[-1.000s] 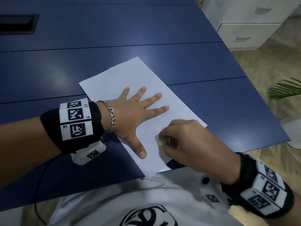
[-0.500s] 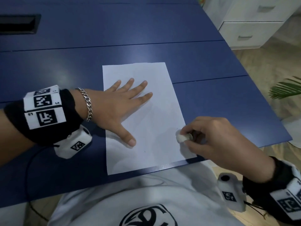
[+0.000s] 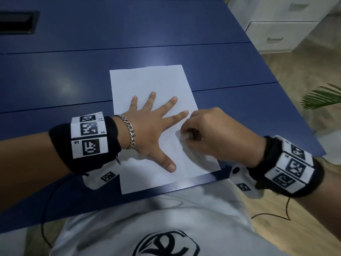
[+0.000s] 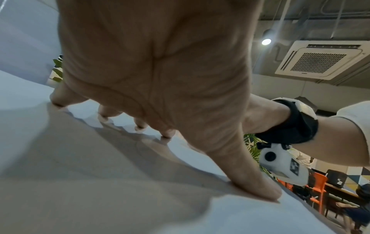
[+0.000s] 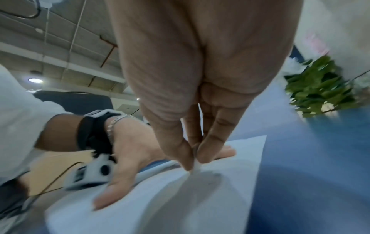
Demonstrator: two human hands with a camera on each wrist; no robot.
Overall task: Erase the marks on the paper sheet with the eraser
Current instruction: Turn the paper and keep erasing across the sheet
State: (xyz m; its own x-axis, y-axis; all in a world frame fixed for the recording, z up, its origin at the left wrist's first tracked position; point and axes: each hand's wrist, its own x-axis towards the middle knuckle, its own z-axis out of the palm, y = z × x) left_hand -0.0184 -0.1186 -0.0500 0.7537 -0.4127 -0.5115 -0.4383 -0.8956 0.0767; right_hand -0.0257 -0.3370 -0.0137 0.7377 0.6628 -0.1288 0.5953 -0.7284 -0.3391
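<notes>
- Blue tabletop (image 3: 239, 111) carried a paper sheet (image 3: 153, 84) near its front edge.
- Sheet was pinned flat by the left hand (image 3: 149, 130), fingers spread.
- Eraser (image 3: 185, 136) was pinched by the right hand (image 3: 212, 133) against the sheet's right side.
- No marks could be made out; erasing seemed unfinished.

Blue table (image 3: 166, 34) fills most of the head view, top built from long panels with thin seams running left to right. Dark rectangular slot (image 3: 17, 22) sunk into the top at the upper left of the frame. One white paper sheet (image 3: 147, 82) lies flat on it, centre of frame, long side running away from the near edge, near corners just short of that edge. Left hand (image 3: 151, 130) rests flat on the sheet, fingers spread. Right hand (image 3: 212, 133) presses a small white eraser (image 3: 184, 135) onto the sheet's right side.
</notes>
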